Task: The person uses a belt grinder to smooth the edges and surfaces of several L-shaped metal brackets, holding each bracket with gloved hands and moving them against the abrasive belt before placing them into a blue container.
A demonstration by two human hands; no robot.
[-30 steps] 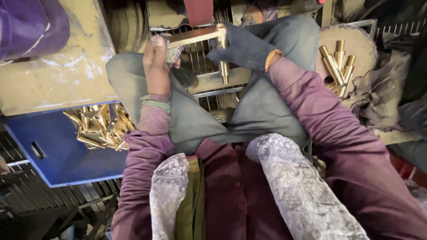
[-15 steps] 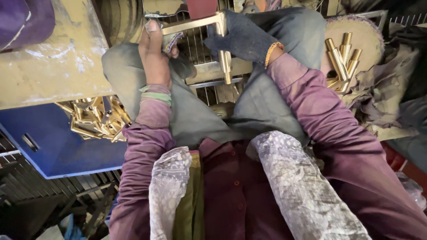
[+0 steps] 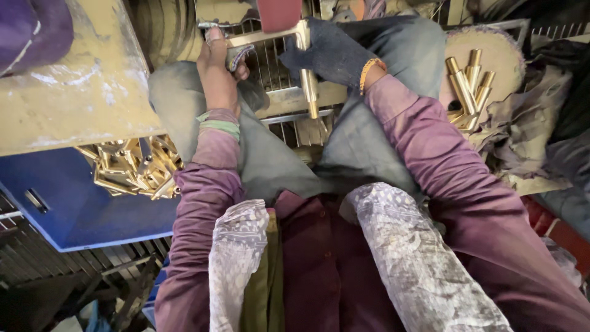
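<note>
I hold an L-shaped brass fitting point(image 3: 305, 74) up near the top of the view. My left hand point(image 3: 216, 71), bare, grips its horizontal arm through a scrap of cloth. My right hand point(image 3: 329, 52), in a dark glove, grips the fitting at the bend, and its long arm hangs down below the glove. A dark red belt or wheel point(image 3: 278, 12) sits just above the fitting; whether they touch I cannot tell. My knees in grey trousers lie under both hands.
A blue tray point(image 3: 67, 209) at the left holds a heap of brass fittings point(image 3: 132, 169). More brass tubes point(image 3: 467, 83) lie on a round pad at the upper right. A worn yellowish machine housing point(image 3: 74, 92) fills the upper left. A wire grate point(image 3: 279, 64) lies between my knees.
Both hands have raised the brass fitting toward the top of the view, up to the dark red belt. The grip on it is unchanged.
</note>
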